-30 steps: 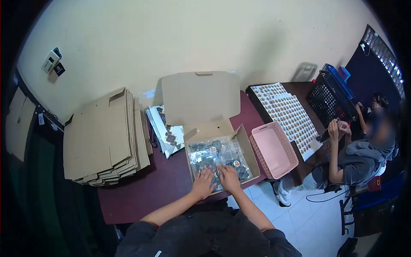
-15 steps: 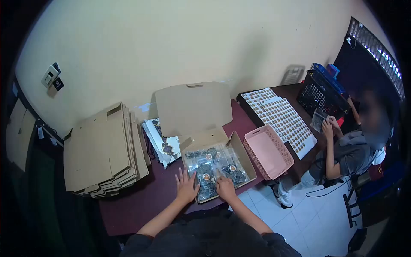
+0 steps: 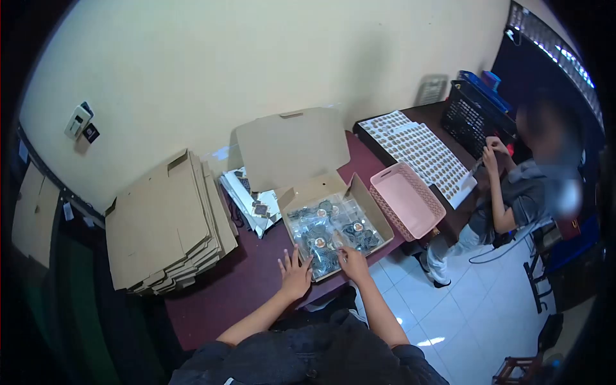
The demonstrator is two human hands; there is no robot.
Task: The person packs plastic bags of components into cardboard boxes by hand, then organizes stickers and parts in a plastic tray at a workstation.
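Note:
An open cardboard box (image 3: pixel 384 226) with its lid raised lies on the maroon table (image 3: pixel 256 269). Clear plastic bags (image 3: pixel 319 230) holding dark coiled items and round stickers fill it. My left hand (image 3: pixel 296 276) rests at the box's front left edge, fingers spread, touching the edge and holding nothing. Over the front of the box, my right hand (image 3: pixel 352 263) has its fingers curled together at the bags; whatever lies between the fingertips is too small to name.
Flattened cardboard boxes (image 3: pixel 160 224) are stacked at left, with white papers (image 3: pixel 253 205) beside them. A pink basket (image 3: pixel 410 202), sticker sheets (image 3: pixel 423 154) and a black crate (image 3: pixel 475 119) stand right. Another person (image 3: pixel 520 186) sits at the far right.
The view has shifted, so the box appears further right and higher. My right hand's fingers have drawn up slightly from the bags. The other person's hands have moved closer together.

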